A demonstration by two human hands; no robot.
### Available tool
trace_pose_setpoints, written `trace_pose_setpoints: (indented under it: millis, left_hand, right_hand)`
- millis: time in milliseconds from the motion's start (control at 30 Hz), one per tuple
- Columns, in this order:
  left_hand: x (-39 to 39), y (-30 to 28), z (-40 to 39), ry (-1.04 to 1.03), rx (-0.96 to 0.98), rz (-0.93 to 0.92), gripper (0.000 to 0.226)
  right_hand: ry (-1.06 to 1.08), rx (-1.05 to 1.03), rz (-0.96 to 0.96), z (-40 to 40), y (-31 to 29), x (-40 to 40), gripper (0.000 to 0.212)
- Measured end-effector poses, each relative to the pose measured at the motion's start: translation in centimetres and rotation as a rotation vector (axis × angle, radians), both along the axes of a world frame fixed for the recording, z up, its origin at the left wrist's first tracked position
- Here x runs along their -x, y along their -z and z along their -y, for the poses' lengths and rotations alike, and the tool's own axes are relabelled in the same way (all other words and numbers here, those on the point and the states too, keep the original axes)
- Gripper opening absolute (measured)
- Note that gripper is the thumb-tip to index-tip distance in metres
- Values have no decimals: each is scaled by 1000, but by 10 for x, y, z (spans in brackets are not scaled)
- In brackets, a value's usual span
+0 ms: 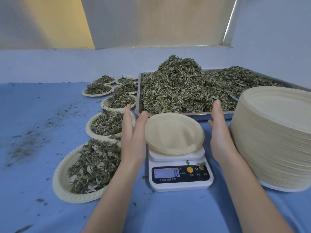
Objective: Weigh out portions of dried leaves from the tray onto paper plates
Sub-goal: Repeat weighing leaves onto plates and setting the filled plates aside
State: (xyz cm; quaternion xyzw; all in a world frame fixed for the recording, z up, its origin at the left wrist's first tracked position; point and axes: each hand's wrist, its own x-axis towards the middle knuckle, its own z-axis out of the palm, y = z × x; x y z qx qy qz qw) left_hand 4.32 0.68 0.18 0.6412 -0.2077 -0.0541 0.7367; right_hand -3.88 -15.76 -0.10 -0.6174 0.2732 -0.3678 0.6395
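Observation:
An empty paper plate (174,132) lies on a small white kitchen scale (180,174), whose display reads 8. My left hand (133,133) is at the plate's left rim, fingers straight, thumb touching the edge. My right hand (220,130) hovers just right of the plate, fingers straight, apart from it. Behind the scale a metal tray (138,105) carries a tall heap of dried leaves (181,84).
Several paper plates filled with leaves (89,169) run in a line to the left, back to the wall. A tall stack of empty plates (276,137) stands at the right. Leaf crumbs are scattered on the blue table cover (30,142).

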Motion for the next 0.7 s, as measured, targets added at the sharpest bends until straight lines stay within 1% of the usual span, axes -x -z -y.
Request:
trace_pose_setpoints:
  millis: [200, 433, 500, 600, 700]
  left_hand:
    - [-2, 2, -1, 8, -11, 10, 76]
    - [-1, 1, -3, 10, -21, -13, 76]
    - [0, -1, -3, 9, -32, 22, 75]
    - [-1, -10, 1, -6, -161, 129, 71]
    - [-12, -28, 18, -3, -345, 255, 71]
  right_hand:
    - [1, 6, -10, 2, -1, 0, 61]
    - [-37, 37, -78, 0, 0, 1, 63]
    - [-46, 37, -89, -1, -2, 2, 63]
    - [-29, 90, -115, -1, -12, 1, 59]
    - [22, 261, -244, 6, -31, -13, 60]
